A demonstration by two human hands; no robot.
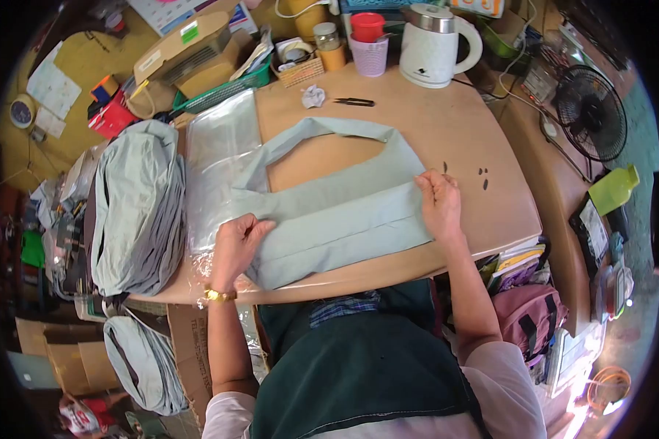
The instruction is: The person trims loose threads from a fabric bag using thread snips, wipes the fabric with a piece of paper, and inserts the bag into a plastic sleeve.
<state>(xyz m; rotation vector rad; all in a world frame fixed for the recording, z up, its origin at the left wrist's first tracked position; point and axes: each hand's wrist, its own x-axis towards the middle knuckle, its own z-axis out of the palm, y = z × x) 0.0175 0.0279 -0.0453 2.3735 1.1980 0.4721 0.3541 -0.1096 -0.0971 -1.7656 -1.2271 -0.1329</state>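
A pale grey-green cloth piece [337, 223] lies on the tan tabletop in front of me. Its far side forms a wide loop like a strap, and a seam or fold line runs along its lower part. My left hand [238, 245] pinches the cloth near its left edge, thumb against fingers. At the right edge, higher up, my right hand [441, 201] grips it with curled fingers. Between the two hands the cloth is stretched fairly flat. Clear plastic bags [223, 161] lie to its left, partly under the loop.
A thick stack of similar cloth [139, 212] sits at the table's left. Black thread snips [354, 102], crumpled paper [313, 96], a white kettle [430, 47] and a lilac cup [368, 57] stand or lie at the back. A black fan [592, 112] is on the right.
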